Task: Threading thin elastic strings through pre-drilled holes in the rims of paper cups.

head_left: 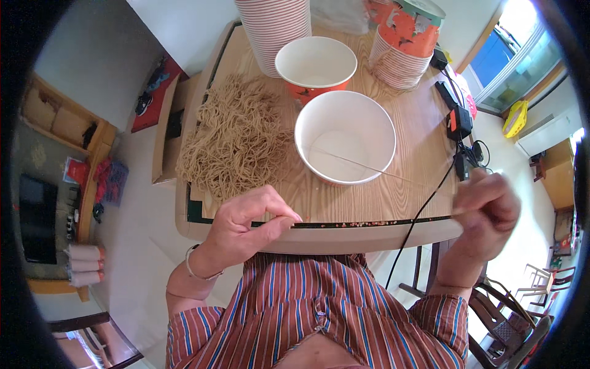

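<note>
Two open paper bowls stand on the wooden table (381,197): the near white bowl (345,136) at centre, the orange-sided bowl (316,64) at its eleven o'clock. One noodle pile (236,138) lies at nine o'clock. Two bowl stacks (402,46) stand behind. The left hand (249,224) pinches thumb to fingertips at the table edge. The blurred right hand (485,206) seems closed on one thin strand (369,167) crossing the white bowl.

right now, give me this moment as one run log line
left hand: pinched at table edge | right hand: blurred, holds thin stick reaching into white paper bowl | noodle pile: left of bowl
</note>
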Available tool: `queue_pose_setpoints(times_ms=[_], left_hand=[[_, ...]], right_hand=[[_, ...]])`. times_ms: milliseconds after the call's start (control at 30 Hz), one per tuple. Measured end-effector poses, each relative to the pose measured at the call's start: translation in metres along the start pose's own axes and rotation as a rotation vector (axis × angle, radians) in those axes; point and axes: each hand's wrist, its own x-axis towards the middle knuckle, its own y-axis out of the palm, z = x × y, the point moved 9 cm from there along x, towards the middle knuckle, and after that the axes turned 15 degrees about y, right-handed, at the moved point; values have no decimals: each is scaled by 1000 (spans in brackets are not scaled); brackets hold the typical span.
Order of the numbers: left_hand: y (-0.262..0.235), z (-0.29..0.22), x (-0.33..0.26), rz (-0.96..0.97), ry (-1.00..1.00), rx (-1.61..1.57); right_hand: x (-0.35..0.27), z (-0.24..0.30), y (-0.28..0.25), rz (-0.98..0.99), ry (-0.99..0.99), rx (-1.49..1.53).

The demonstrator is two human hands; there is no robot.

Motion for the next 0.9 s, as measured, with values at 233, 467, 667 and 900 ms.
queue_pose_setpoints(times_ms=[233,467,667,900], left_hand=[[-1,23,11,4,8,177],[-22,70,12,-329,-138,147],[-17,35,51,-47,170,677],[-6,33,75,223,301,831]], right_hand=[[29,10,-83,-176,-24,197],[47,-37,40,266,111,-18],[40,-57,88,449,-39,-216],[29,-65,109,412,-347,-378]])
